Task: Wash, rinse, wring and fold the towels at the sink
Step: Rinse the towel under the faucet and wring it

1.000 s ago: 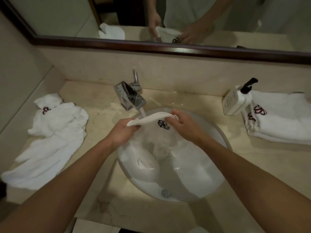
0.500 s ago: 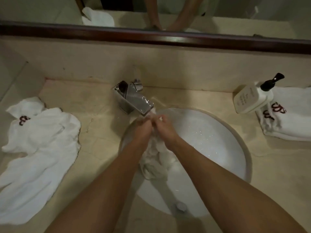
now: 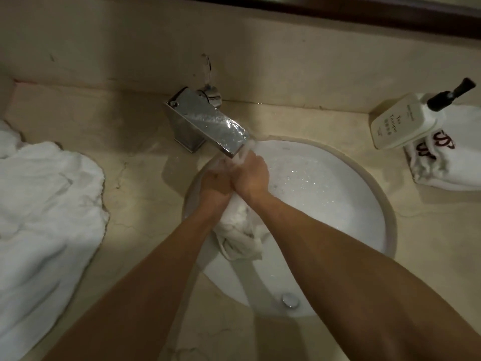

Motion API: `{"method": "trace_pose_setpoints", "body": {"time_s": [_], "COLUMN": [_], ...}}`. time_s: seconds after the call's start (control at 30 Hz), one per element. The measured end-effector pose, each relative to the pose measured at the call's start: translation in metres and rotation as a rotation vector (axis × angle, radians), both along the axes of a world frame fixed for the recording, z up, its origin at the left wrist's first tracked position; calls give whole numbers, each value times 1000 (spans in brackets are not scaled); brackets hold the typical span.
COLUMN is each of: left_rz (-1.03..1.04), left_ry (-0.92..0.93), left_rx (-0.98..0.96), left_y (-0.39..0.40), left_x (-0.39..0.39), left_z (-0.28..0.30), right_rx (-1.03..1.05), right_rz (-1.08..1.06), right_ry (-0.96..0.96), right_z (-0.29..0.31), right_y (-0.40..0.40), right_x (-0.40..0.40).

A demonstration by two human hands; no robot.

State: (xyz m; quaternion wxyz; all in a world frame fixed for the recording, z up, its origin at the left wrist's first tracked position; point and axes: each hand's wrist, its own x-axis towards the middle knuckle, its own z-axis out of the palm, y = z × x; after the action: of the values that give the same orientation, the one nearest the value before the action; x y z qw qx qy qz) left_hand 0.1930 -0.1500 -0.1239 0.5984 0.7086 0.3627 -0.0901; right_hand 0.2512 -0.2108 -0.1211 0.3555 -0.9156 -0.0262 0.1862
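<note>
Beige marble counter (image 3: 145,178) runs under us, with a matching backsplash and the dark frame of a mirror (image 3: 364,9) along the top edge. We stand at the round white sink (image 3: 338,204), set into the counter, its chrome drain plug (image 3: 289,300) near the front of the bowl. Our 2 hands meet directly under the flat chrome faucet (image 3: 208,123), whose spout reaches out over the back rim of the bowl. Water runs off the spout's lip onto our knuckles.

Our left hand (image 3: 216,185) and right hand (image 3: 251,175) press against each other, fingers curled tight around the bunched upper part of 1 white towel (image 3: 239,230). We cannot see the fingertips themselves, since they are tucked into the cloth and blurred by the water. Below our wrists the towel's loose end hangs in crumpled folds into the bowl, between our forearms.

On the counter to the left lies a heap of white towels (image 3: 44,217), loose and rumpled, well apart from the sink. At the far right sits a folded stack of towels (image 3: 447,168) with dark red embroidery showing. A white pump bottle (image 3: 400,121) with a black pump head lies tilted, resting partly on that stack.
</note>
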Motion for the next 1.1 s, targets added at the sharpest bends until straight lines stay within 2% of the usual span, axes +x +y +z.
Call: {"method": "trace_pose_setpoints", "body": {"time_s": [0.03,0.1,0.2,0.27,0.33,0.4,0.47,0.57,0.67,0.73,0.83,0.9,1.0,1.1], "left_rz": [12,-19,-61,-150,-256,-389,-474,-485,-462,-350,-142,-103,-84,29], "left_ry": [6,-39,-34,-20,-4,-40,-86,-218,-298,-353,-457,-515,-587,-721], "left_rx": [39,129,319,390,334,236,250,278,308,309,227,165,-61,-491], "left_y": [3,8,7,-1,-9,-22,-34,-42,-49,-58,-72,-80,-100,-114], "left_x": [1,1,-8,-9,-10,-20,-32,-36,-34,-32,-34,-36,-38,-40], "left_z": [0,-5,4,15,21,22,25,40,75,97,137,165,203,235], "right_rx": [7,151,344,554,718,846,980,1060,1139,1013,668,574,537,520], "right_rz": [49,32,-91,-235,-339,-356,-342,-291,-137,-45,174,309,296,205], "right_ry": [22,71,215,391,650,851,931,922,841,661,350,231,222,232], "right_z": [3,3,-2,-2,-2,1,10,26,54,61,52,57,77,71], "right_y": [2,10,10,-4,-31,-60,-85,-116,-142,-156,-170,-168,-149,-137], "right_x": [1,8,10,2,-11,-22,-31,-35,-40,-48,-61,-65,-62,-70]}}
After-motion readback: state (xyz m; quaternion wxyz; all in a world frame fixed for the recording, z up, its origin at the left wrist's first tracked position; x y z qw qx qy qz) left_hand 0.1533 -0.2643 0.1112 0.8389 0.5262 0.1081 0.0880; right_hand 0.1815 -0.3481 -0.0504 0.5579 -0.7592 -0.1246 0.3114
